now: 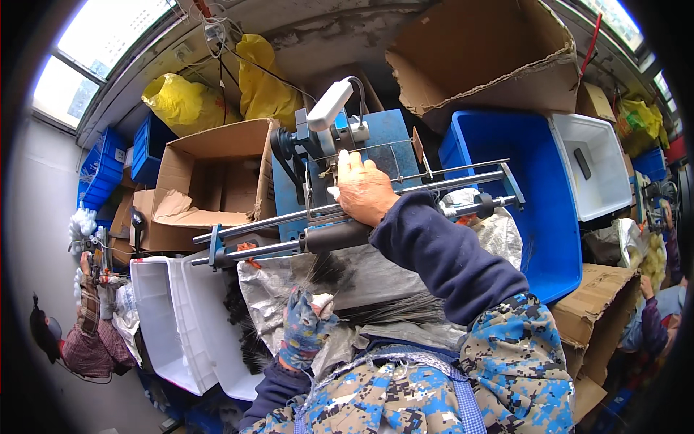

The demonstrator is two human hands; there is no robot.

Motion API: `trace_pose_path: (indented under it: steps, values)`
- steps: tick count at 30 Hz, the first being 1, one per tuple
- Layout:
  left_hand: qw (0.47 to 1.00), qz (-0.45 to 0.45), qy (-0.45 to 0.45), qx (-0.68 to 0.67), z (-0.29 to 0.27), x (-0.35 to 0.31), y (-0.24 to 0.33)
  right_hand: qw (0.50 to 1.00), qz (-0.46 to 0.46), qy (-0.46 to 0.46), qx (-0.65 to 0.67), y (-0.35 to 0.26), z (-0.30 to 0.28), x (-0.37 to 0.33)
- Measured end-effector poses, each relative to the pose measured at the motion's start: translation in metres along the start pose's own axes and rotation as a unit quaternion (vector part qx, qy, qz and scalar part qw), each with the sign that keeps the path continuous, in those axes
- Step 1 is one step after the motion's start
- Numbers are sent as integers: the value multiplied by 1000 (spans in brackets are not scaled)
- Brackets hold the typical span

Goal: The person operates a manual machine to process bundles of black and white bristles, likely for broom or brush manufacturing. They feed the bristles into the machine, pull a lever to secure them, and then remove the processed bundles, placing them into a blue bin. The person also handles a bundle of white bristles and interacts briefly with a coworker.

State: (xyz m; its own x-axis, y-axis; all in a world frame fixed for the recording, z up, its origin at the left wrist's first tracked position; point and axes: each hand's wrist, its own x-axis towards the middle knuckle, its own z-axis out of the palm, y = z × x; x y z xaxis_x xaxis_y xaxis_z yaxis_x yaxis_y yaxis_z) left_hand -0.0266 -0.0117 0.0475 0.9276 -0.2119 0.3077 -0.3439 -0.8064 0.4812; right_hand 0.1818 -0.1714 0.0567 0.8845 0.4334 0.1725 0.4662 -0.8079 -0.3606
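My right hand (pixel 365 192), bare with a pale covering near the thumb tip, reaches over the metal rails to the head of a small blue bench machine (pixel 394 134). Its fingers are drawn together by the working point; anything between them is hidden. Lower down, my left hand (pixel 307 333) wears a colourful patterned glove with pale fingertips. Its fingers are curled closed, and I cannot make out what they hold. Dark, thin bristles (pixel 329 269) fan out just above it on a grey-white cloth (pixel 361 278). More long bristles (pixel 405 309) lie across my lap.
Two parallel metal rails (pixel 282 223) cross before the machine. An open cardboard box (pixel 217 173) and white bins (pixel 170 318) stand left; a blue bin (pixel 528 195) and white tub (pixel 596 166) stand right. Other people work at the far left (pixel 94 340) and far right (pixel 654 318).
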Motion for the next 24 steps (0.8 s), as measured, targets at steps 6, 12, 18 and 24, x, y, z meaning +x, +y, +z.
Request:
trace_pose_path:
  steps: [6, 12, 18, 24]
  values:
    - [997, -69, 15, -32, 0, -16, -14, 997, 9, -49, -66, 51, -29, -17]
    - [996, -71, -10, -48, -3, -4, -8, 976, 30, 103, -189, 83, -56, -6]
    - [993, -76, 60, -70, -5, -5, -6, 976, -6, -11, -219, 94, -67, -11]
    - [906, -268, 175, -278, -17, -17, 2, 982, -113, -132, 73, 39, -114, -111]
